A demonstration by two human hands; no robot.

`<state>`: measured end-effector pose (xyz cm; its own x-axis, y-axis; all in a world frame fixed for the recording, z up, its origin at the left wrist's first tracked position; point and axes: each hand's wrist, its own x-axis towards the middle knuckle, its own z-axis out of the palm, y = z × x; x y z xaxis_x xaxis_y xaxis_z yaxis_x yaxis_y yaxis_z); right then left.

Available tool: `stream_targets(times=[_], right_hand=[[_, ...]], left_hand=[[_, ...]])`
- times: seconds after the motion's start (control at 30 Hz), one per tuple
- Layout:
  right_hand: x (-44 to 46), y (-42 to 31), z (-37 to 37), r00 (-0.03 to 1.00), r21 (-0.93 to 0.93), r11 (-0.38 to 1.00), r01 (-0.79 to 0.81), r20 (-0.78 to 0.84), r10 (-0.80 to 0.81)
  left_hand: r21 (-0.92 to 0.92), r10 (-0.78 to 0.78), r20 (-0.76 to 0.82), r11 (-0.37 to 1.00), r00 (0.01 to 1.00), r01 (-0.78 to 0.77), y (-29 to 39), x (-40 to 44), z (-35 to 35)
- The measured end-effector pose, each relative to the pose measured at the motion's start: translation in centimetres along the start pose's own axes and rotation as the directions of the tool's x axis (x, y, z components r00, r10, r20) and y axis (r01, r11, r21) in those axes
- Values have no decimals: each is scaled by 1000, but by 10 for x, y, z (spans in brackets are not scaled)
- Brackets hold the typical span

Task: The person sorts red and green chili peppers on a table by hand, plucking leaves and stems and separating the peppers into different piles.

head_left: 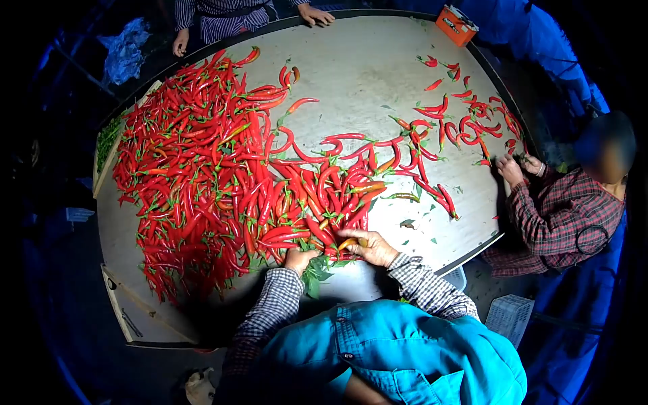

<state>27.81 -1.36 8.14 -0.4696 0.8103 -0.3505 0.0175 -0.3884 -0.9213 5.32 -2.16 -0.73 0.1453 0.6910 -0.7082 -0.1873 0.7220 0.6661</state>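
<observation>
My right hand (375, 248) is closed around an orange-brown chili pepper (349, 243) at the near edge of the pile. Just left of it, my left hand (299, 260) has its fingers closed at a bunch of green leaves (314, 275), which spreads out below the fingertips. Its fingertips are partly hidden among peppers and leaves. In front of both hands lies a big heap of red chili peppers (202, 162) with green stems, reaching far to the left. A loose row of peppers (351, 152) extends rightward from it.
The peppers lie on a large pale table (351, 61) with a dark rim. An orange box (457, 25) sits at the back right corner. One person (567, 209) handles peppers at the right; another person's hand (315, 15) rests on the far edge. A crate (510, 317) stands lower right.
</observation>
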Motion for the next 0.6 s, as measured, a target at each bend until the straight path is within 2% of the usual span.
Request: stream_targets(times=[0.07,0.13,0.17,0.2,0.23,0.3,0.47,0.53,0.6], right_hand=[[-5,-20,-6,993,-76,996,-52,98,59],[-3,-43,-21,998,-238,969,-65,6,69],[5,-36,-36,988,-434,899,62,-101,-117],[12,-50,-42,964,-402,915,-16,-248,-93],[29,-35,-66,888,-648,751,130,-260,-379],[49,-31,-84,812,-808,570,-146,-428,-398],[80,-3,-92,834,-856,466,-222,-415,-364],[79,-17,-90,874,-864,405,-300,-419,-247],[72,-25,-89,887,-857,436,-277,-402,-227]], left_hand=[[-25,5,-15,1000,1000,-5,2,-2,2],[6,-42,19,999,999,42,1,1,-1],[7,-44,19,999,999,43,1,1,-1],[5,-60,9,998,998,60,3,0,-1],[3,-75,-1,997,997,75,4,-1,0],[31,-65,-21,997,998,66,0,2,-1],[90,-18,-16,996,1000,19,-9,7,-7],[63,-32,-7,997,999,32,7,-6,2],[77,6,-19,997,1000,-4,12,-10,5]])
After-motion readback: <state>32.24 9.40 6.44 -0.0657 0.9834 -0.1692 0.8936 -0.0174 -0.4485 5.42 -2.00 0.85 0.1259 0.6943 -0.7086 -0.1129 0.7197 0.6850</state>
